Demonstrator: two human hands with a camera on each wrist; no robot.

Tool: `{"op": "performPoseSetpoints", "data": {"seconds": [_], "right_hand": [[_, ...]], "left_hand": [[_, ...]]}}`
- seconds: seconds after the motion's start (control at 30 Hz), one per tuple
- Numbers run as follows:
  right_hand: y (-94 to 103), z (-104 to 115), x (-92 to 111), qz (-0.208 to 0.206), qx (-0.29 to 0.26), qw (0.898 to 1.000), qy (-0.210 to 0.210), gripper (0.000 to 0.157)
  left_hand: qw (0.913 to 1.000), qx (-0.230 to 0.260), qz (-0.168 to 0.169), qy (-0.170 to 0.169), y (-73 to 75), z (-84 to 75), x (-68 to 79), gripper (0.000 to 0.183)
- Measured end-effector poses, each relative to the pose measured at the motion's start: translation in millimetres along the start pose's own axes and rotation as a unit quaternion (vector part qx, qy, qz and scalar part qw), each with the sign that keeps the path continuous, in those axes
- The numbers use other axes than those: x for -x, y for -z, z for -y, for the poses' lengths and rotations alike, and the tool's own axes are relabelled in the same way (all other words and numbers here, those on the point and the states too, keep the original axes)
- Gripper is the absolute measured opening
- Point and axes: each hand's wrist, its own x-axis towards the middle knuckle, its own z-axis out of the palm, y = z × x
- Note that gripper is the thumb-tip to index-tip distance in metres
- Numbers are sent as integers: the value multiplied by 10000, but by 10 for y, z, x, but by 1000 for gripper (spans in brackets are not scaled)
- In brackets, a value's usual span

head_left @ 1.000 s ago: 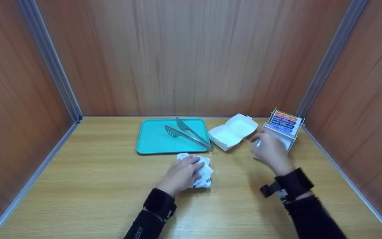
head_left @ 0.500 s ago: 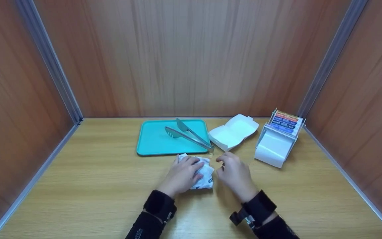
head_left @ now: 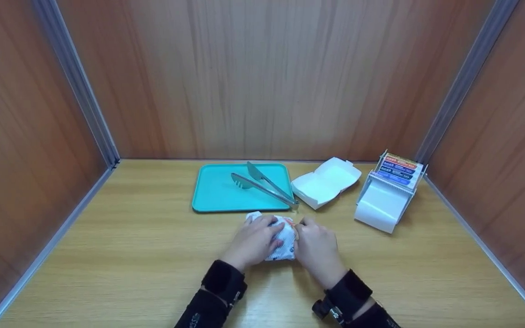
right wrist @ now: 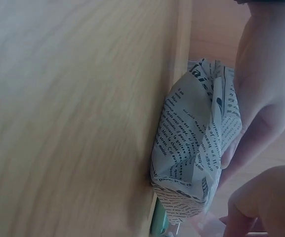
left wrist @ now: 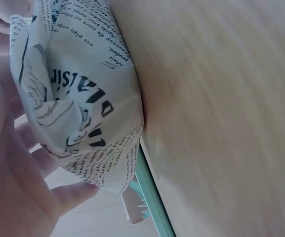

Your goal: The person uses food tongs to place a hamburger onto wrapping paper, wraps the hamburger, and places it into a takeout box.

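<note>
A flat packet (head_left: pixel 280 248) wrapped in crumpled white paper with black newsprint-style lettering lies on the table in front of me. My left hand (head_left: pixel 255 241) rests over its left side, thumb and fingers round the paper; in the left wrist view its fingers (left wrist: pixel 78 195) spread behind the packet (left wrist: pixel 93 98). My right hand (head_left: pixel 317 250) is at the packet's right edge with curled fingers. A small orange-marked sticker (head_left: pixel 289 222) shows at its fingertips, against the paper. In the right wrist view the packet (right wrist: pixel 186 143) hides most of the contact.
Behind the packet lies a turquoise tray (head_left: pixel 212 196) with metal serving tongs (head_left: pixel 265 187) across it. Right of that stands an open white takeaway box (head_left: pixel 326 180). A label dispenser (head_left: pixel 383 200) with a white backing strip and colourful print stands farther right. Wooden panels enclose the table.
My right hand has moved left and toward me from the dispenser to the packet's right edge. Orange now shows on the paper. My left hand keeps its place on the packet.
</note>
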Motion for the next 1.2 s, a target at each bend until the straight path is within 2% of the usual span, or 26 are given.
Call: {"op": "performPoseSetpoints", "data": {"seconds": [0.13,0.37,0.7,0.83,1.03,1.2], "right_hand": [[-39,12,17,22,-20,10000,47,22],[-21,43,10,486,-448,9976,-188,19],[50,34,-35,791,-1245,9872,-606,23],[52,37,-30,868,-1217,9866,-657,25],[37,53,-16,729,-1053,9901,-578,21],[54,39,-18,1085,-1191,9860,-443,22]], "left_hand": [[9999,-91,-58,-71,-7,-5,3,50],[9999,11,100,69,12,-13,-1,52],[10000,43,24,67,5,-17,1,51],[9999,99,52,94,3,-22,4,51],[10000,-31,-26,20,-12,-7,6,51],[9999,-129,-73,-7,-21,1,-1,52]]}}
